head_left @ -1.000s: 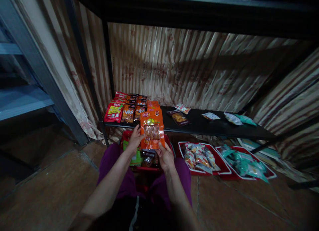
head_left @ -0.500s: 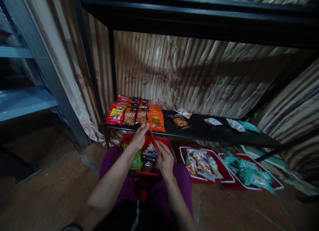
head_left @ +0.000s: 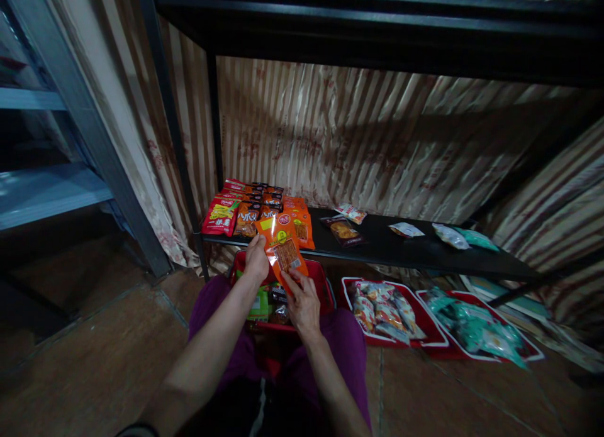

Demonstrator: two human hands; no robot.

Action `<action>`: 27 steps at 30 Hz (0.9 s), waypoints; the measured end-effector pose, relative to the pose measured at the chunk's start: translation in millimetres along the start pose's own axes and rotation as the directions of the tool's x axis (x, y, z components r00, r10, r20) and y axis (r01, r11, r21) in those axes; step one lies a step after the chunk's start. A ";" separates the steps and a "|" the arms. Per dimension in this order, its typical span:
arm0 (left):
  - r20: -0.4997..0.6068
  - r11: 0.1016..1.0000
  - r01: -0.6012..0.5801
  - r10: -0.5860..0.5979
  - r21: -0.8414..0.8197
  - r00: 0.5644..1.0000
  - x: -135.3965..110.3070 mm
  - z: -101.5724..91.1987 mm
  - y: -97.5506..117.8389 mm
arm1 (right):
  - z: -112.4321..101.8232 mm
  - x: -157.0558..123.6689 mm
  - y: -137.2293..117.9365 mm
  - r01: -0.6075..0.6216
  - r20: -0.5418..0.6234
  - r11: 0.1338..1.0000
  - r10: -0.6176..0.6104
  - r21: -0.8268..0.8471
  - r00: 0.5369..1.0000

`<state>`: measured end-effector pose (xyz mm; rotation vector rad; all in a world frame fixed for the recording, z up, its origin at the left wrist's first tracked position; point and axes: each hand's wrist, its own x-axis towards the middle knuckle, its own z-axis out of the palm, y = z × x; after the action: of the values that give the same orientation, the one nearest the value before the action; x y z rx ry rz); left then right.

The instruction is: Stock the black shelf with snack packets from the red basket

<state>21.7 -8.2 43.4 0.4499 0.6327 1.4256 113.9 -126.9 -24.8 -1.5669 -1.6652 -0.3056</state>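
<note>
Between my hands is an orange snack packet (head_left: 283, 245), its printed front tilted up toward me. My left hand (head_left: 257, 259) grips its left edge, and my right hand (head_left: 302, 300) pinches its lower right corner. Directly below, a red basket (head_left: 325, 286) holds green and dark packets (head_left: 261, 305). Behind the held packet, rows of snacks stand on the low black shelf (head_left: 382, 242): red packets (head_left: 220, 215) at the left, dark brown-and-orange packets (head_left: 246, 221) in the middle, and orange packets (head_left: 304, 226) at the right, partly covered by the held one.
Farther right on the shelf lie a dark brown packet (head_left: 343, 229), a white-and-red packet (head_left: 352, 213), white packets (head_left: 406, 229) and a teal packet (head_left: 476, 239). Two more red baskets on the floor hold white-orange packets (head_left: 387, 308) and teal packets (head_left: 476, 324). An upper black shelf (head_left: 377, 22) hangs overhead.
The orange packet was edge-on between my hands; now its front is turned up and visible. My left hand has shifted slightly left and down, my right hand slightly down.
</note>
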 end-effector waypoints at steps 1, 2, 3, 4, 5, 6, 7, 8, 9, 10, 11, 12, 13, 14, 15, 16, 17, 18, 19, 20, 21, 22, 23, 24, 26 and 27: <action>-0.045 1.000 0.001 -0.001 -0.012 0.999 1.3 -0.2 -0.2 | 1.3 -0.7 0.3 0.003 0.020 1.000 -0.003 0.007 1.000; -0.096 1.000 0.000 -0.001 -0.019 0.995 3.0 -0.8 -0.2 | 2.4 -1.4 0.6 0.007 0.041 1.000 -0.007 0.011 0.999; -0.145 1.000 -0.002 -0.001 -0.021 0.989 5.1 -1.8 -0.1 | 3.2 -1.9 0.9 0.010 0.062 1.000 -0.011 0.014 0.998; -0.183 1.000 -0.002 -0.002 -0.017 0.983 7.3 -3.1 0.1 | 3.6 -2.4 1.2 0.014 0.081 1.000 -0.015 0.017 0.997; -0.207 1.000 0.000 -0.002 -0.010 0.978 9.7 -4.8 0.5 | 3.8 -3.0 1.6 0.017 0.097 1.000 -0.019 0.020 0.995; -0.212 1.000 0.002 -0.003 -0.003 0.977 12.0 -6.7 1.1 | 3.6 -3.6 2.1 0.018 0.110 1.000 -0.021 0.024 0.994; -0.201 1.000 0.003 -0.003 0.004 0.980 14.1 -8.7 1.8 | 3.0 -4.2 2.8 0.019 0.120 0.999 -0.023 0.030 0.993; -0.182 1.000 0.005 -0.003 0.007 0.983 16.0 -10.7 2.7 | 2.1 -5.0 3.8 0.021 0.126 0.999 -0.026 0.036 0.992; -0.166 1.000 0.004 -0.003 0.009 0.986 17.4 -12.7 3.8 | 0.9 -5.6 5.0 0.022 0.125 0.999 -0.027 0.043 0.992; -0.154 1.000 0.003 -0.001 0.014 0.988 18.5 -14.6 4.9 | -0.3 -6.2 6.5 0.017 0.117 0.999 -0.022 0.049 0.993; -0.149 1.000 0.002 0.001 0.020 0.989 19.3 -16.4 6.1 | -1.6 -6.7 8.3 0.003 0.100 0.998 -0.009 0.056 0.995; -0.152 1.000 0.002 0.003 0.028 0.988 19.8 -17.9 7.2 | -2.8 -6.8 10.3 -0.021 0.072 0.998 0.017 0.064 0.997; -0.160 0.999 0.005 0.001 0.037 0.987 20.1 -19.4 8.1 | -3.8 -6.7 12.4 -0.058 0.034 0.995 0.055 0.075 0.998; -0.165 0.999 0.011 -0.003 0.045 0.986 20.2 -20.7 8.9 | -4.6 -6.2 14.5 -0.108 -0.009 0.990 0.109 0.092 0.994; -0.166 0.999 0.019 -0.010 0.050 0.986 20.2 -21.8 9.3 | -5.1 -5.5 16.7 -0.169 -0.048 0.978 0.176 0.118 0.983; -0.161 0.998 0.029 -0.021 0.052 0.987 20.0 -22.8 9.4 | -5.3 -4.7 18.8 -0.240 -0.075 0.958 0.254 0.157 0.964; -0.153 0.998 0.043 -0.035 0.052 0.988 19.8 -23.7 9.2 | -5.3 -3.8 20.8 -0.318 -0.085 0.925 0.341 0.210 0.936; -0.142 0.997 0.060 -0.052 0.053 0.989 19.6 -24.5 8.6 | -5.1 -3.1 22.9 -0.395 -0.073 0.875 0.429 0.278 0.900; -0.129 0.995 0.079 -0.071 0.055 0.989 19.3 -25.2 7.7 | -4.6 -2.7 24.8 -0.465 -0.038 0.812 0.509 0.354 0.860; -0.118 0.993 0.100 -0.092 0.059 0.989 19.1 -26.0 6.6 | -3.9 -2.6 26.7 -0.521 0.010 0.740 0.571 0.426 0.821; -0.107 0.991 0.120 -0.113 0.064 0.988 19.1 -26.9 5.3 | -3.1 -3.0 28.4 -0.562 0.061 0.668 0.616 0.488 0.785; -0.099 0.988 0.140 -0.133 0.069 0.986 19.1 -27.9 4.0 | -2.2 -3.7 29.8 -0.589 0.106 0.602 0.646 0.539 0.756; -0.091 0.985 0.158 -0.151 0.074 0.984 19.4 -29.0 2.8 | -1.3 -4.6 30.8 -0.607 0.142 0.543 0.666 0.581 0.732; -0.085 0.981 0.175 -0.168 0.078 0.982 19.8 -30.1 1.8 | -0.6 -5.5 31.1 -0.617 0.175 0.489 0.679 0.617 0.713; -0.076 0.976 0.201 -0.195 0.086 0.978 21.0 -32.6 0.7 | 0.3 -6.8 29.6 -0.626 0.239 0.376 0.695 0.683 0.678; -0.071 0.974 0.210 -0.204 0.089 0.976 21.6 -33.8 0.7 | 0.4 -6.9 27.9 -0.627 0.277 0.316 0.695 0.712 0.664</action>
<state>0.1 10.4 15.3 0.4036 0.7779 1.2183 138.7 -126.0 -39.3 -1.3498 -0.7136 0.7201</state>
